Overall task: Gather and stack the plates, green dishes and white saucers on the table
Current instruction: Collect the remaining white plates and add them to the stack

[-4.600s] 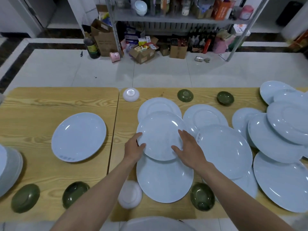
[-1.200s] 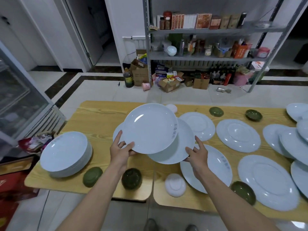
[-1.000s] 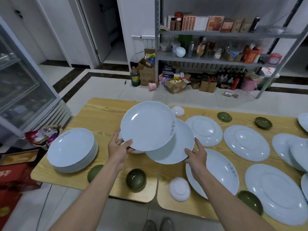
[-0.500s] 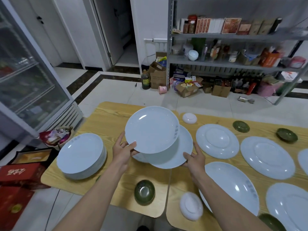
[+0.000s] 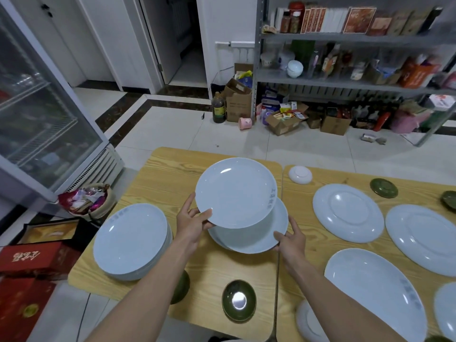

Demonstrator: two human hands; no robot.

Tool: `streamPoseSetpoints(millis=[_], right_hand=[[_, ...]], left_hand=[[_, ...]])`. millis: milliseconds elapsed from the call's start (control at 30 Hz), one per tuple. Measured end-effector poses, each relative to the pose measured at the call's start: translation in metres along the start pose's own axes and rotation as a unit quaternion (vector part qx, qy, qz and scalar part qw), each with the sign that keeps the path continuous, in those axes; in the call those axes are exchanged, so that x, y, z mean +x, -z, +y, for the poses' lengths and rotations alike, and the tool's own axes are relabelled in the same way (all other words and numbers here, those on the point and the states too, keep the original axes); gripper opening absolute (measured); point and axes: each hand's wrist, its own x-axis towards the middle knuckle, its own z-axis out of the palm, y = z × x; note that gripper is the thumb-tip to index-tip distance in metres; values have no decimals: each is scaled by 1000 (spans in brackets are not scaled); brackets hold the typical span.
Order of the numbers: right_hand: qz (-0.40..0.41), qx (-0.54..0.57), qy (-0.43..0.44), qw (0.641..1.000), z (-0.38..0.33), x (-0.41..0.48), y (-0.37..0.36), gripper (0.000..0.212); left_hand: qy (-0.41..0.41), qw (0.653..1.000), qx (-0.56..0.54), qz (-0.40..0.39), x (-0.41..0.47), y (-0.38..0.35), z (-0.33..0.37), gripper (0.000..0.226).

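Note:
My left hand [image 5: 192, 222] grips the near-left rim of a pale blue plate [image 5: 235, 192], thumb on top, holding it tilted above the table. Under it lies a second plate [image 5: 256, 236], and my right hand [image 5: 291, 239] holds its near-right rim with curled fingers. A tall stack of plates [image 5: 130, 240] stands at the table's left end. More plates [image 5: 348, 212] lie spread to the right. Green dishes [image 5: 238, 299] sit near the front edge and at the far right. A white saucer [image 5: 300, 174] lies upside down at the back.
The two wooden tables [image 5: 170, 174] meet at a seam beside my right hand. A glass-door fridge [image 5: 37, 114] stands at the left, with a basket [image 5: 86, 202] and red boxes [image 5: 29, 257] on the floor. Metal shelving [image 5: 345, 80] and cardboard boxes line the far wall.
I have lifted plates from the spread and carried them left towards the tall stack. Over the last second the view swung left and both hands kept their holds.

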Motion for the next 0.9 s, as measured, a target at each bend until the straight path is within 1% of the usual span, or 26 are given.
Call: streamPoseSetpoints(millis=[400, 533, 633, 767, 833, 900], right_hand=[[38, -50, 10, 998, 10, 10, -18, 78], [66, -107, 16, 992, 16, 18, -22, 76], [102, -157, 36, 982, 16, 23, -28, 67], [126, -204, 29, 970, 16, 26, -31, 45], [131, -214, 20, 968, 18, 26, -30, 42], [131, -216, 20, 967, 20, 26, -30, 44]], left_hand=[[28, 1000, 1, -6, 28, 10, 2, 82], [31, 999, 4, -6, 31, 11, 2, 82], [31, 999, 6, -5, 30, 12, 2, 81], [34, 999, 13, -4, 29, 15, 1, 81], [36, 999, 13, -2, 28, 17, 0, 80], [37, 999, 12, -2, 27, 18, -1, 81]])
